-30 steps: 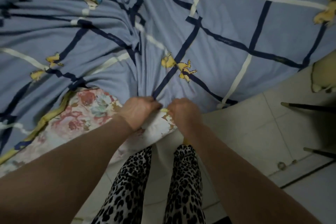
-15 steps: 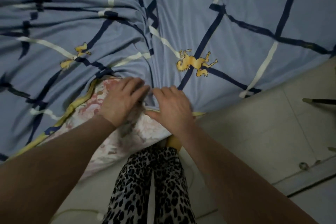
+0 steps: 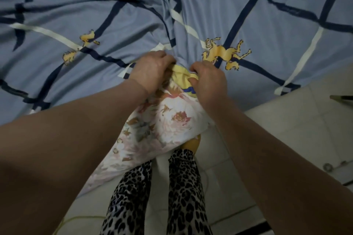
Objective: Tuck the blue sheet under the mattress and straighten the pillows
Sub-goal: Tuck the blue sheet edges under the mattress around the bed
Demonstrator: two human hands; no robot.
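1. Two hands meet at the bed's near corner: the left hand [image 3: 152,70] and the right hand [image 3: 208,80] sit close together, each clenched on a bunch of cloth where the blue sheet [image 3: 114,25] ends.
2. Between them a yellow hem [image 3: 183,73] shows, with a floral-covered mattress [image 3: 164,120] corner exposed below, toward 6 o'clock. Whether the fingers pinch the blue sheet itself, the yellow hem, or both, I cannot tell.
3. That blue sheet covers the bed from 9 o'clock round to 3 o'clock, ridged with folds that run up toward 12 o'clock from the hands; its corner is not yet under the mattress.
4. Risk: pulling hard at this single point would likely deepen those ridges, so the top could end up creased even once tucked.
5. Risk: if the grip is only on the hem, the sheet may slip free as the cloth is pushed under, leaving the floral corner bare.
6. Risk: the person's legs in leopard-print trousers [image 3: 183,187] stand tight against the corner, and a thin cord [image 3: 80,219] lies on the tiled floor [image 3: 286,139] at 7 o'clock, a possible snag when stepping aside.
7. No pillows are in view.
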